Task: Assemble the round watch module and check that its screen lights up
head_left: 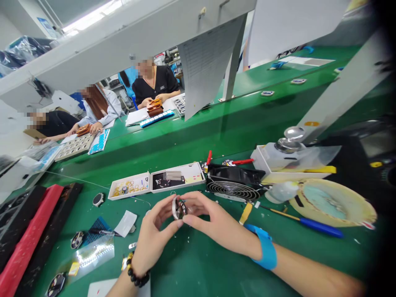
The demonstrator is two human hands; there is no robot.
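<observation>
Above the green mat, my left hand [151, 231] and my right hand [213, 220] meet around a small round watch case [175, 208]. Its silver rim is tilted up on edge between the fingertips, with dark inner parts showing on the right side. Fingers and thumb of my left hand close on the rim; those of my right hand pinch the darker side. Whether the rim and the dark part are joined, I cannot tell. Another round watch [98, 199] lies left of my hands, and an open watch case [77, 239] rests nearer the left edge.
White trays with yellow rings [131, 185] and metal pieces [173, 177] lie ahead. To the right are a black fan [235, 181], a blue-handled screwdriver [321, 227] and a yellowish bowl [365, 210]. A red strip [34, 235] lies left. Co-workers sit across the bench.
</observation>
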